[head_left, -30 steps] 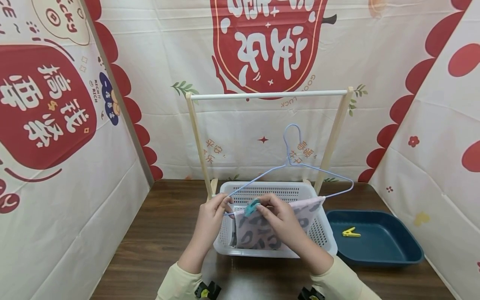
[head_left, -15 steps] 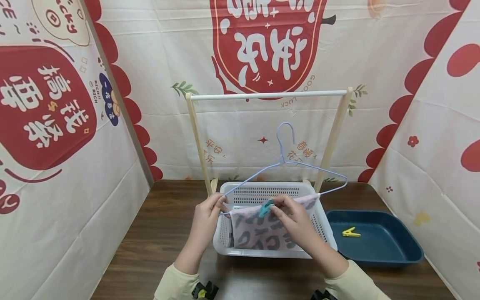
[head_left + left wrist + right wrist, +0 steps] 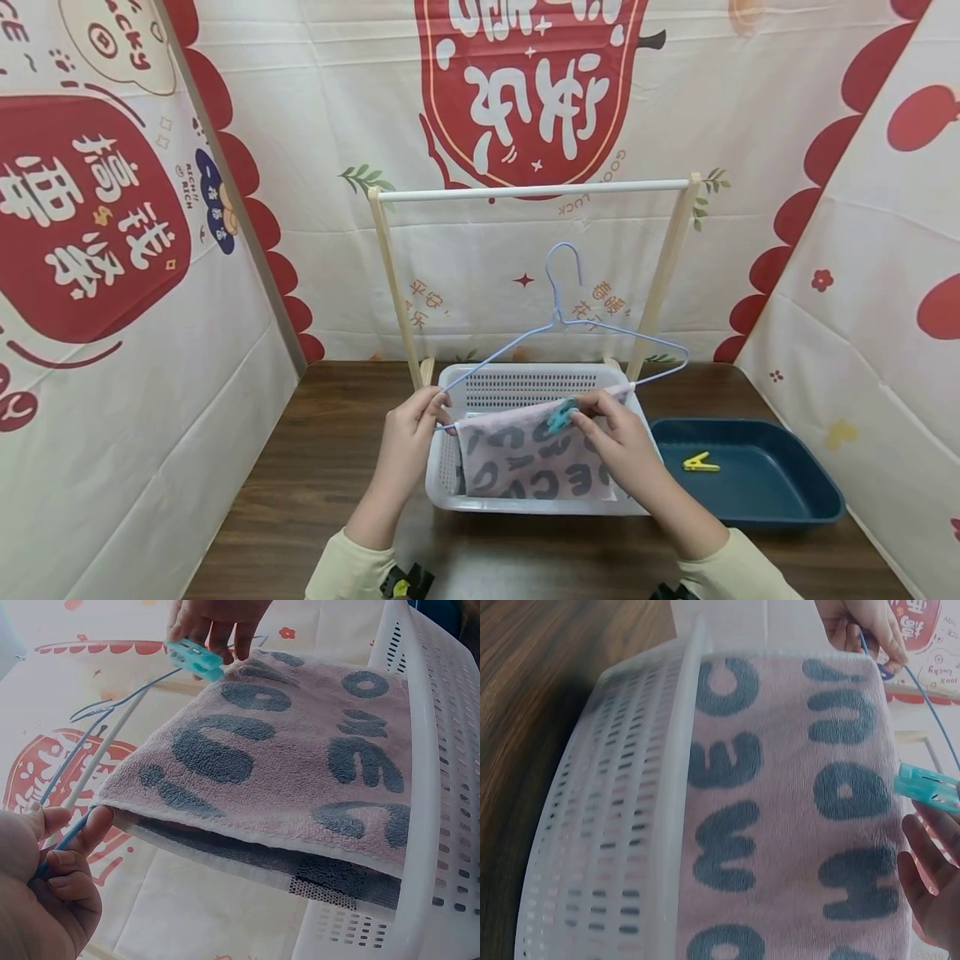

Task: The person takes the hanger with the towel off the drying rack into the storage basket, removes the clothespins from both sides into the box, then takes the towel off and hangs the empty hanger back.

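A pink towel [image 3: 517, 458] with grey letters is folded over the bottom bar of a blue wire hanger [image 3: 557, 320], its lower part down in a white basket [image 3: 536, 505]. My left hand [image 3: 408, 429] pinches the hanger's left corner, beside the towel's edge. In my right hand [image 3: 617, 433] I pinch a teal clothespin [image 3: 561, 415] at the towel's top fold, right of its middle. The left wrist view shows the clothespin [image 3: 196, 660] right at the fold, and the right wrist view shows the clothespin [image 3: 926, 786] over the towel's edge.
Behind the basket stands a wooden rack with a white rail [image 3: 532, 191]. To the right, a dark blue tray [image 3: 772, 492] holds a yellow clothespin [image 3: 701, 462]. Printed cloth hangs at the back and both sides of the wooden table [image 3: 300, 467].
My right hand has moved right along the towel's fold with the teal clothespin. The hanger and towel have shifted a little left with my left hand.
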A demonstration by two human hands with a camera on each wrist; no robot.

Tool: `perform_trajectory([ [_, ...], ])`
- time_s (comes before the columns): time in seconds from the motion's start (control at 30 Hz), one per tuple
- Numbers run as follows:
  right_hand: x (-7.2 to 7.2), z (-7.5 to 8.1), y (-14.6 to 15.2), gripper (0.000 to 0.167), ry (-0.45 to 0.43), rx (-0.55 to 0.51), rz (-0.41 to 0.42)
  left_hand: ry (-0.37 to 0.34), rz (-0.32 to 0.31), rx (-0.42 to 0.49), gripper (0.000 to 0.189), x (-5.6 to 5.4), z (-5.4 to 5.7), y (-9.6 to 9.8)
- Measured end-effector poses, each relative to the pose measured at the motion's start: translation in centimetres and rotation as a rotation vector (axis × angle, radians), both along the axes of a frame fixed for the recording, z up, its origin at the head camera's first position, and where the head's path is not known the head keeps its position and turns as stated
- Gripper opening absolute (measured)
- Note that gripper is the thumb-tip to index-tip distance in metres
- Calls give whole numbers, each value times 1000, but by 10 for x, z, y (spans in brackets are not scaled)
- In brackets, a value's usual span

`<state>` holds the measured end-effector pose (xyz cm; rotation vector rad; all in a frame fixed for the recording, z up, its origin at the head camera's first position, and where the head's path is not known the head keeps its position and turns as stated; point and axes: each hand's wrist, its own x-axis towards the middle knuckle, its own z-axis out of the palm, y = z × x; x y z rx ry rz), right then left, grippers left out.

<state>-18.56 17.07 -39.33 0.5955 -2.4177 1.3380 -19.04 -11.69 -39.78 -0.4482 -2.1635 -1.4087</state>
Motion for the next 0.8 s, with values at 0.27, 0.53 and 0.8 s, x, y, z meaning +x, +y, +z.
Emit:
perform_trajectory([
  [0.27,-3,-7,19,16,0,42,-56,-6,10,8,17,1,0,0],
  [0.53,-5,-15,39,20,-32,77,-126,5,20,16,17,0,-3,-1],
  [0.8,-12,-25,60,24,-71,101,-179,10,18,30,17,-2,-6,-2],
])
